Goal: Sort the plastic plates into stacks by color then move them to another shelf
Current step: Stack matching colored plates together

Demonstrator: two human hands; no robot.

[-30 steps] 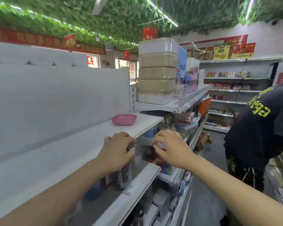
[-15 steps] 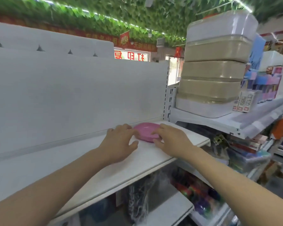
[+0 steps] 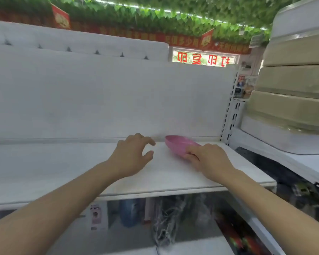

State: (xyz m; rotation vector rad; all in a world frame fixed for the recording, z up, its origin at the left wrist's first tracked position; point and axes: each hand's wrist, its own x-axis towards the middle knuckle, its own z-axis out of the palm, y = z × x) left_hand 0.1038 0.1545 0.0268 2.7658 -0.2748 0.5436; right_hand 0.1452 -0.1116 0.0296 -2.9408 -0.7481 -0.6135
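A pink plastic plate (image 3: 177, 144) is tilted up on the white shelf (image 3: 63, 162), its left edge raised. My right hand (image 3: 208, 159) grips the plate's near right rim. My left hand (image 3: 131, 155) hovers just left of the plate, fingers spread and loosely curved, holding nothing and a short gap away from it.
A white back panel (image 3: 109, 98) rises behind the shelf. To the right, a stack of beige and white storage boxes (image 3: 291, 85) stands on the neighbouring shelf. Below the shelf edge are hanging goods and a lower shelf (image 3: 164, 227).
Both hands came up from the lower shelf to the pink plate. The right hand has taken hold of it and tipped it up; the left hand has drawn away to the left.
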